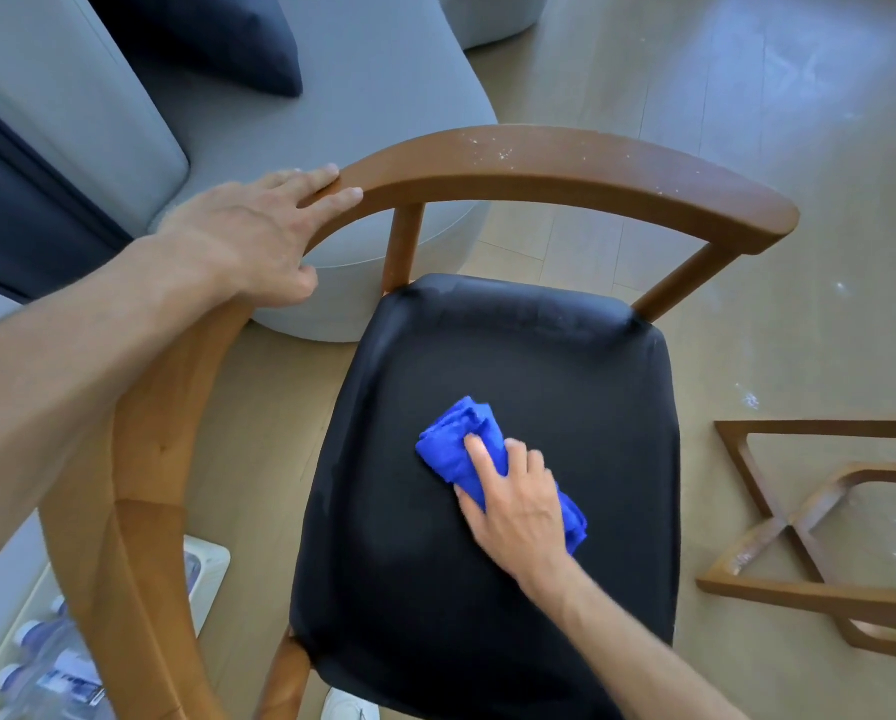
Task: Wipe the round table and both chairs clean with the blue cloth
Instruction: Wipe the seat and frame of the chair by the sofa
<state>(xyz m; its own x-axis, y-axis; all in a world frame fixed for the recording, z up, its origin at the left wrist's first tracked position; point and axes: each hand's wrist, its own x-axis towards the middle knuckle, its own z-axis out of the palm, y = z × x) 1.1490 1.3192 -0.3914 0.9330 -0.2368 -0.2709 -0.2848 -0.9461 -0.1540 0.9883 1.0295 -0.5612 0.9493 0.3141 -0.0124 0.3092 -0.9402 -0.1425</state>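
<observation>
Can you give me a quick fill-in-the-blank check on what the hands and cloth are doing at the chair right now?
1. The right hand presses the blue cloth onto the chair's black ____.
2. The left hand rests on the chair's curved wooden ____.
3. White specks lie on the top of the backrest and on the ____ to the right of the chair.

Missing words: seat; backrest; floor
</observation>
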